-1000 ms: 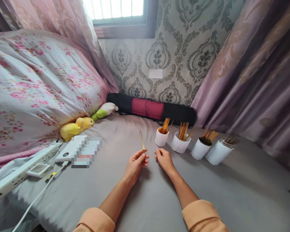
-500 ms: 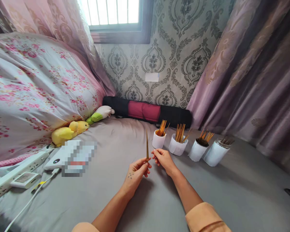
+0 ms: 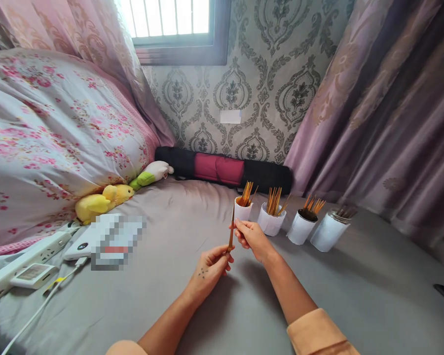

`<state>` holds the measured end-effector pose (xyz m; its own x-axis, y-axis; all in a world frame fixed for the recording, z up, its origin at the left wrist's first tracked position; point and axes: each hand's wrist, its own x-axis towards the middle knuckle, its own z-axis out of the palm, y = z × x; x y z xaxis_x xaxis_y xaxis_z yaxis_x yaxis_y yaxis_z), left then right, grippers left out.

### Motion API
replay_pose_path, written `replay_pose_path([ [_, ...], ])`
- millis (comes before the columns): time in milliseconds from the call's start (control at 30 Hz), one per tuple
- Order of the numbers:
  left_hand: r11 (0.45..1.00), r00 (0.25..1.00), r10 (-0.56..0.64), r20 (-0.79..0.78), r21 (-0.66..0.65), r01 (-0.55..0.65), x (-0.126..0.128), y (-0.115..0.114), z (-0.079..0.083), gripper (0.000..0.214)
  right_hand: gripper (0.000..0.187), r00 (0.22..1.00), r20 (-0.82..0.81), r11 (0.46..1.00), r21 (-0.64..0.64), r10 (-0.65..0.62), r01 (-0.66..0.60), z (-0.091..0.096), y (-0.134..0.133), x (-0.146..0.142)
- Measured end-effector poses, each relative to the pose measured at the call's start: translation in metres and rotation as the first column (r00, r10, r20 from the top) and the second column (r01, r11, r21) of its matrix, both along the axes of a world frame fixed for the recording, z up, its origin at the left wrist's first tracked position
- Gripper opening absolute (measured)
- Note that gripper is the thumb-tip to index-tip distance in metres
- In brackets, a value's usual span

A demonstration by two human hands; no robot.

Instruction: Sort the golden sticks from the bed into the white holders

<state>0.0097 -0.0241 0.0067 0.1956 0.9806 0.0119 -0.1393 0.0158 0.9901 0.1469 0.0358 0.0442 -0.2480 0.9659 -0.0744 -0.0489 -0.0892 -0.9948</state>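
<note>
Over the middle of the bed, a slim brown tapered stick [image 3: 232, 237] stands nearly upright, its point up. Whether it is one piece or several pressed together I cannot tell. My left hand [image 3: 209, 268] is closed around its lower end. Higher up, the bent fingers of my right hand [image 3: 253, 236] pinch it near its middle. Just behind my right hand is a white-wrapped cup [image 3: 243, 212] with thin orange-brown sticks [image 3: 247, 192] poking out. To its right stands a wider white-wrapped cup [image 3: 271, 224], also full of sticks.
Farther right are a dark-rimmed wrapped can [image 3: 301, 229] and a wrapped jar [image 3: 327, 234], both holding sticks. A black and red long bag [image 3: 222, 169] lies along the wall. At left are yellow plush toys [image 3: 103, 203], a power strip [image 3: 25, 264] and a white power bank [image 3: 83, 241].
My right hand has come up onto the stick and now pinches it midway; before, it was just beside its base. The stick has shifted slightly right and leans a little.
</note>
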Motion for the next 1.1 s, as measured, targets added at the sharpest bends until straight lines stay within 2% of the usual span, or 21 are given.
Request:
replay_pose_path([
  [367, 0.999, 0.997, -0.051, -0.053, -0.005, 0.051, 0.0002, -0.0017, -0.0052, 0.036, 0.037, 0.996, 0.088, 1.0, -0.024, 0.005, -0.002, 0.0061, -0.0024, 0.0001],
  [567, 0.997, 0.99, -0.083, -0.111, -0.019, 0.081, 0.0015, -0.0039, -0.003, 0.036, 0.031, 0.989, 0.146, 1.0, 0.006, -0.012, 0.011, 0.0051, -0.0037, -0.0015],
  [833, 0.992, 0.994, -0.091, -0.059, -0.089, 0.086, 0.0013, -0.0041, 0.002, 0.03, 0.027, 0.98, 0.2, 0.999, 0.038, 0.004, -0.012, 0.0067, -0.0038, 0.0009],
  [1100, 0.982, 0.995, -0.096, 0.03, -0.16, 0.099, -0.0012, -0.0031, 0.002, 0.033, 0.029, 0.971, 0.238, 0.995, 0.08, 0.038, -0.059, 0.01, -0.0053, 0.001],
])
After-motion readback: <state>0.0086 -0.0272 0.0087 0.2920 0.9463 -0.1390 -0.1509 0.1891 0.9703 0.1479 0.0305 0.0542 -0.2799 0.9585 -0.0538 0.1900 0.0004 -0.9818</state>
